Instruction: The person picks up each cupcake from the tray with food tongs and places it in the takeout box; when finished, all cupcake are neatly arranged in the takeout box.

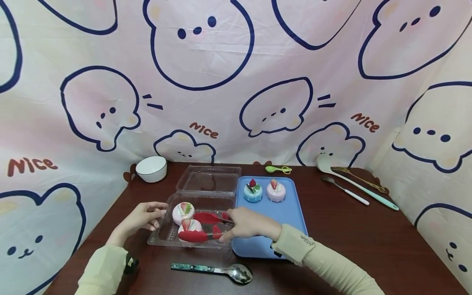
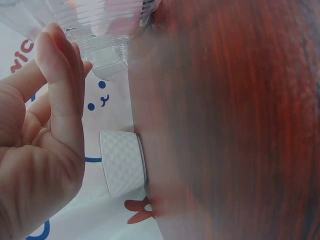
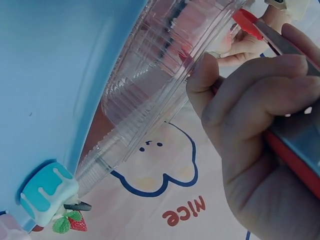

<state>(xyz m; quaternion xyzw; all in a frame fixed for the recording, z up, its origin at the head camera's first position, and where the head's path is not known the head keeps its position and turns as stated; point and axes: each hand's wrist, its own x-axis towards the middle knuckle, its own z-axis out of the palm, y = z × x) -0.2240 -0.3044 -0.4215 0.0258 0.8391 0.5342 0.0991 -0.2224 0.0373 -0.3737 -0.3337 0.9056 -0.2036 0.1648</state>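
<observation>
My right hand [image 1: 250,223] grips a pair of red-tipped metal tongs [image 1: 197,236]. The tongs' two red heads are spread on either side of a pink toy cake [image 1: 187,225] with a strawberry slice; whether they squeeze it I cannot tell. Behind it sits another pink cake [image 1: 183,213], also inside the clear plastic container [image 1: 225,201]. At the container's left edge is my left hand [image 1: 144,219], fingers loosely bent and holding nothing; contact with the rim is unclear. In the left wrist view, the left hand [image 2: 55,115] is beside the container's wall.
A blue tray [image 1: 269,213] adjoins the container, carrying a blue cake [image 1: 253,192] and a pink cake [image 1: 275,191]. A spoon [image 1: 237,273] lies in front. A white bowl [image 1: 151,169] stands back left; a ladle [image 1: 326,164] and a fork [image 1: 350,192] lie right.
</observation>
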